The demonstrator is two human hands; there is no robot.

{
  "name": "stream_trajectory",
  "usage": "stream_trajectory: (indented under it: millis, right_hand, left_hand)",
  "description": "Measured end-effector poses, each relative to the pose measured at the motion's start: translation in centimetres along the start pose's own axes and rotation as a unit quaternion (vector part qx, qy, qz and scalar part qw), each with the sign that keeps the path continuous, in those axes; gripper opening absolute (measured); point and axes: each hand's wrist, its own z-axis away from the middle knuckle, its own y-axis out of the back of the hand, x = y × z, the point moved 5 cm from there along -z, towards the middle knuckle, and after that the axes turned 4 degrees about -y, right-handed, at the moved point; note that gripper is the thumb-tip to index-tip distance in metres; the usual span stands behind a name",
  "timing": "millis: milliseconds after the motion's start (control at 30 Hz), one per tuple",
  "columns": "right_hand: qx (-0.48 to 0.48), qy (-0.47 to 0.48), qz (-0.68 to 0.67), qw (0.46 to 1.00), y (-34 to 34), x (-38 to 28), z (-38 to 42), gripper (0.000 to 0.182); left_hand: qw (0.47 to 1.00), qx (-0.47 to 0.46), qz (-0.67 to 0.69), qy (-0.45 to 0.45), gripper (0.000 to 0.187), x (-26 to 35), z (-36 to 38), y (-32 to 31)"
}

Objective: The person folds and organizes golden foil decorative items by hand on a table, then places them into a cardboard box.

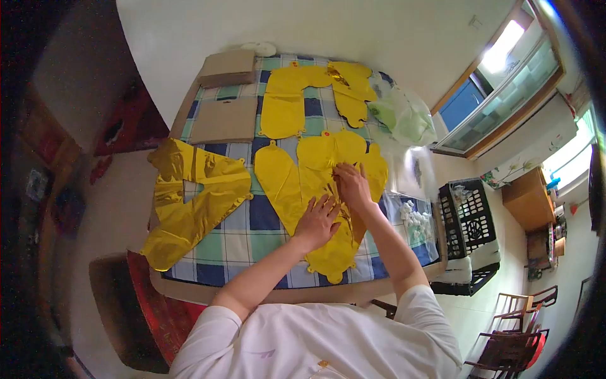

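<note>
A flat gold foil balloon (278,174), shaped like a wide letter, lies on the checked tablecloth in front of me. My left hand (317,222) rests on its lower middle with the fingers spread. Higher up and to the right, my right hand (351,184) touches the foil, palm down, with its fingers apart. Creases run through the foil around both hands. A second gold foil balloon (218,183), shaped like an A, lies to the left. Farther back are another flat foil balloon (284,107) and a smaller gold foil piece (353,91).
Cardboard pieces (224,120) lie at the back left of the checked tablecloth (268,218). Clear plastic bags (407,117) and a crumpled white heap (413,216) are along the right side. A black plastic crate (476,218) stands beyond the right edge, with wooden chairs (511,347) lower right.
</note>
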Motion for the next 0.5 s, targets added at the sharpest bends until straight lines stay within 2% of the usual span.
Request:
stream_trajectory:
  millis: [100,200,300,400,500]
  right_hand:
    - [0.078,-0.223,-0.139,0.961,1.1,3.6,-2.1,0.035]
    - [0.149,-0.275,-0.001,0.950,1.9,7.4,-3.9,0.039]
    - [0.140,-0.265,0.088,0.950,0.5,8.9,-4.2,0.044]
    - [0.088,-0.308,0.006,0.947,-1.1,10.3,-4.9,0.051]
    - [0.109,-0.315,-0.051,0.941,-1.7,10.4,-4.8,0.047]
  left_hand:
    - [1.000,0.013,-0.008,-0.004,0.048,-0.1,0.0,0.2]
    - [1.000,-0.007,-0.008,-0.001,0.049,-0.1,0.0,0.0]
    - [0.999,-0.040,-0.012,0.007,0.050,-0.1,-0.2,0.0]
    - [0.999,-0.029,-0.023,0.006,0.050,-0.1,-0.1,-0.1]
    - [1.000,-0.007,-0.028,0.000,0.050,0.1,0.3,-0.1]
